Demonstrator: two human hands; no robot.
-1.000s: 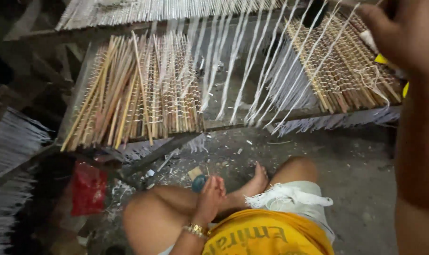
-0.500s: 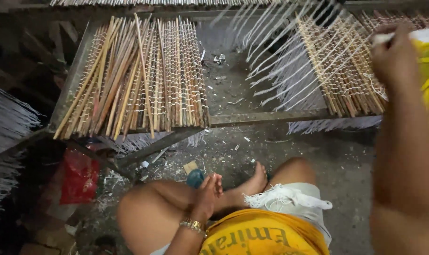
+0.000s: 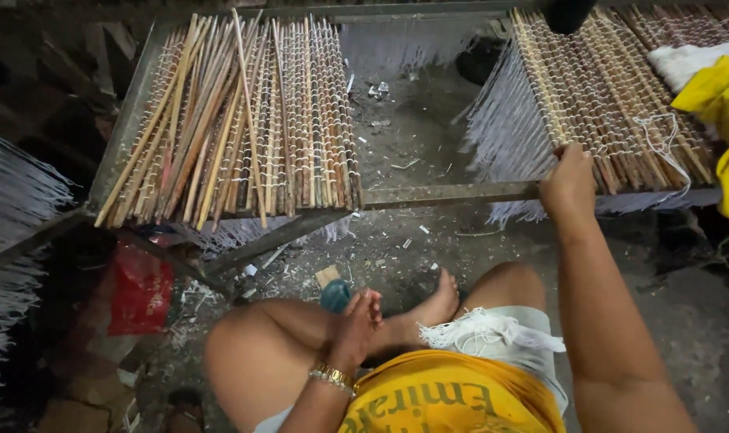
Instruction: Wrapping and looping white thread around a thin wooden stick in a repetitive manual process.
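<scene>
My right hand (image 3: 567, 181) rests on the near left end of the right bundle of wooden sticks (image 3: 621, 104), fingers curled over the stick ends at the metal frame bar (image 3: 445, 194). White strings hang below those sticks. My left hand (image 3: 358, 322) lies on my crossed leg, near my foot (image 3: 437, 303), fingers together and holding nothing; a gold bracelet is on its wrist. A second bundle of string-wound sticks (image 3: 244, 120) lies on the frame at the left, with loose sticks slanting on top.
A gap in the frame between the two bundles shows dusty ground with debris (image 3: 396, 120). Yellow and white cloth (image 3: 713, 88) lies at the right edge. A red bag (image 3: 140, 289) sits on the floor at left. White strands (image 3: 12, 208) hang at the far left.
My right hand came down from the upper right and now grips the near end of the right stick bundle. The view shifted. My left hand stayed on my leg.
</scene>
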